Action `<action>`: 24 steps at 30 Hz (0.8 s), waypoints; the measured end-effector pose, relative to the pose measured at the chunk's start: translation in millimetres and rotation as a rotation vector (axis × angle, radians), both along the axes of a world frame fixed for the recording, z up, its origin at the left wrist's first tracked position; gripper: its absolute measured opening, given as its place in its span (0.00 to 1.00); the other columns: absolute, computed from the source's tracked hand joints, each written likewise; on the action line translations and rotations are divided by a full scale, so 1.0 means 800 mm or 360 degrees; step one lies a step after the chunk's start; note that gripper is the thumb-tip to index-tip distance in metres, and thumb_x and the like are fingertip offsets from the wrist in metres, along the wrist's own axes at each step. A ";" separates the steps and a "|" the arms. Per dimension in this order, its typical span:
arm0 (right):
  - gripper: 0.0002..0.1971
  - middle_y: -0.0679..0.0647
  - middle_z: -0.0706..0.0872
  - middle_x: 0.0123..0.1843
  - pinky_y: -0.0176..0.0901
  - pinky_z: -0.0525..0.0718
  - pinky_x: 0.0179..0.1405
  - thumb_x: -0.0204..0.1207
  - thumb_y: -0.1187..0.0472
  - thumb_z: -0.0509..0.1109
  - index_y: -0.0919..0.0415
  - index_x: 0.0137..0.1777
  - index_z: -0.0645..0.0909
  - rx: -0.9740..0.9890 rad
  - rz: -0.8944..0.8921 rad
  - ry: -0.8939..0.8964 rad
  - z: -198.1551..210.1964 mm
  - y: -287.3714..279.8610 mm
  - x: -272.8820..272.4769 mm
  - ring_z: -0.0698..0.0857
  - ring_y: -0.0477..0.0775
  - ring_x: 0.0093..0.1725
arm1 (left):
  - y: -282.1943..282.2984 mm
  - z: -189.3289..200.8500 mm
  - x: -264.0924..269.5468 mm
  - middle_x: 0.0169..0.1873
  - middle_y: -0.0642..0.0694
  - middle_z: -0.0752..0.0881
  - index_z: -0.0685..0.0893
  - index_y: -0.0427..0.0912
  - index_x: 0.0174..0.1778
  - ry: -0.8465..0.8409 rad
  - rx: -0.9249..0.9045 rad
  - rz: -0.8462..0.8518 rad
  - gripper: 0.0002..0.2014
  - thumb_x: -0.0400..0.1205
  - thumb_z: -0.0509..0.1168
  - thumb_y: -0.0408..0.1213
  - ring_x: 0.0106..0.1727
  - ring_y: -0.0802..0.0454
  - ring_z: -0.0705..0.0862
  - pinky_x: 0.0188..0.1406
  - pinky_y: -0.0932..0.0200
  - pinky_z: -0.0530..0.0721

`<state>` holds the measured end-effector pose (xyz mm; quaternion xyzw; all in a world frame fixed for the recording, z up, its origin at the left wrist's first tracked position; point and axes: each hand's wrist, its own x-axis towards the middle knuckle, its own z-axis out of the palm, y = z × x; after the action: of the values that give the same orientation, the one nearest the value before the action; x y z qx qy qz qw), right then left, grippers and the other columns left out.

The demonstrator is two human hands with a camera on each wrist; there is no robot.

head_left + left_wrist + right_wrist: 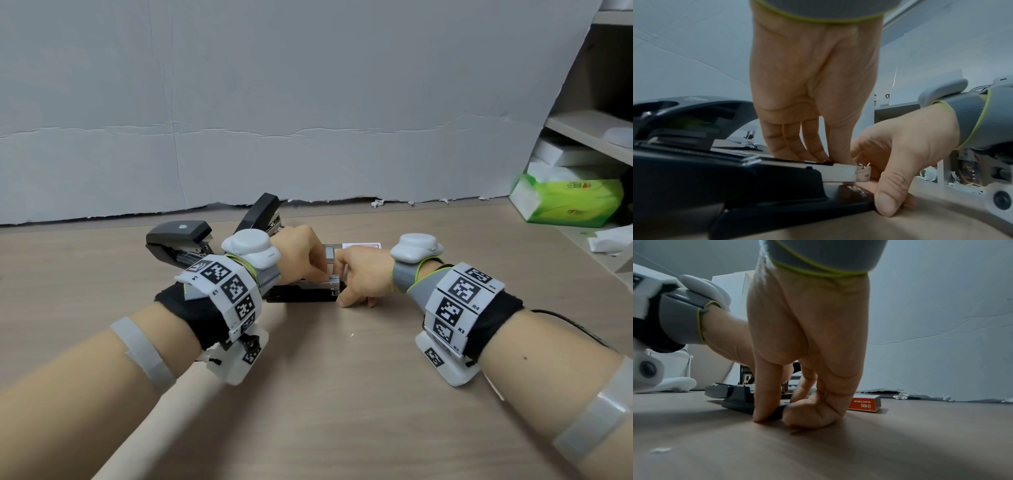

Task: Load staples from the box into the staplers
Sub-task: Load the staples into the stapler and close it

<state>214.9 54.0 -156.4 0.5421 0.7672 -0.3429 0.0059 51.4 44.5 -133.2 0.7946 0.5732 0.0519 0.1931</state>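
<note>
The fingers (813,146) of the left hand (301,253) come down close together, tips on the top of the metal staple channel (842,172) of the open stapler (301,291) lying flat on the surface (342,394). They seem to be seating or pressing a strip into the channel, though the strip itself cannot be made out. The right hand (359,281) sits at the stapler's right end, thumb (890,194) planted on the surface against the tip of the black base, the other fingers curled behind the channel's front. This looks like bracing, so the stapler does not slide while the left hand pushes; whether those fingers pinch the metal or only rest against it I cannot tell.

The staple box (865,403), orange-sided, lies on the surface just beyond the hands, near enough for the next strip. A second stapler (178,245) sits far left, its lid partly raised, with a raised black lid (262,212) behind the left wrist.

The head view hides the contact under both hands. The left wrist view shows the fingertips on the channel and the thumb at the base. Only the right wrist view shows the box's orange side with its print and the right hand's knuckle touching the surface.
</note>
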 end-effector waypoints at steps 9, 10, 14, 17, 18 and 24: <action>0.19 0.61 0.83 0.44 0.45 0.89 0.28 0.70 0.65 0.82 0.60 0.54 0.75 -0.0075 0.0020 0.0044 0.004 0.002 0.004 0.83 0.53 0.30 | 0.015 0.008 -0.012 0.33 0.53 0.90 0.90 0.42 0.43 -0.0290 0.0035 0.0134 0.12 0.84 0.65 0.45 0.31 0.60 0.85 0.34 0.65 0.83; 0.19 0.62 0.84 0.43 0.45 0.89 0.29 0.70 0.66 0.81 0.61 0.56 0.76 -0.0110 0.0027 0.0056 0.007 0.003 0.007 0.82 0.52 0.29 | 0.020 0.011 -0.013 0.34 0.53 0.90 0.90 0.42 0.45 -0.0320 0.0065 0.0165 0.11 0.84 0.66 0.43 0.32 0.59 0.86 0.37 0.62 0.86; 0.15 0.65 0.87 0.41 0.56 0.90 0.37 0.71 0.71 0.78 0.61 0.54 0.79 -0.0071 -0.0028 0.0130 0.025 0.015 0.024 0.85 0.61 0.31 | 0.040 0.017 -0.003 0.36 0.48 0.92 0.89 0.48 0.43 -0.0230 0.0088 0.0213 0.05 0.79 0.68 0.38 0.31 0.56 0.87 0.41 0.57 0.90; 0.12 0.63 0.88 0.40 0.43 0.85 0.28 0.71 0.70 0.75 0.61 0.53 0.82 0.0185 -0.0166 0.0094 0.034 0.033 0.034 0.84 0.57 0.27 | 0.051 0.019 0.018 0.34 0.50 0.91 0.89 0.51 0.45 0.0026 0.0046 0.0169 0.05 0.78 0.69 0.41 0.28 0.56 0.82 0.40 0.60 0.86; 0.13 0.61 0.87 0.41 0.42 0.84 0.29 0.71 0.70 0.75 0.62 0.55 0.82 0.0263 -0.0211 0.0074 0.033 0.040 0.035 0.83 0.57 0.27 | 0.054 0.018 0.024 0.34 0.50 0.90 0.90 0.50 0.45 0.0125 0.0013 0.0168 0.05 0.78 0.69 0.43 0.29 0.54 0.83 0.41 0.58 0.87; 0.28 0.54 0.80 0.59 0.50 0.85 0.59 0.67 0.58 0.80 0.54 0.68 0.79 0.0440 -0.0218 -0.0356 0.021 0.071 0.041 0.85 0.60 0.58 | 0.071 0.008 0.057 0.25 0.49 0.77 0.76 0.43 0.28 0.0549 0.0064 0.0282 0.15 0.77 0.69 0.45 0.31 0.49 0.79 0.32 0.59 0.77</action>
<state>247.6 110.5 -139.9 0.6233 0.7629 -0.1714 -0.0068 96.9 101.4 -126.7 0.7419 0.6643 -0.0567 0.0707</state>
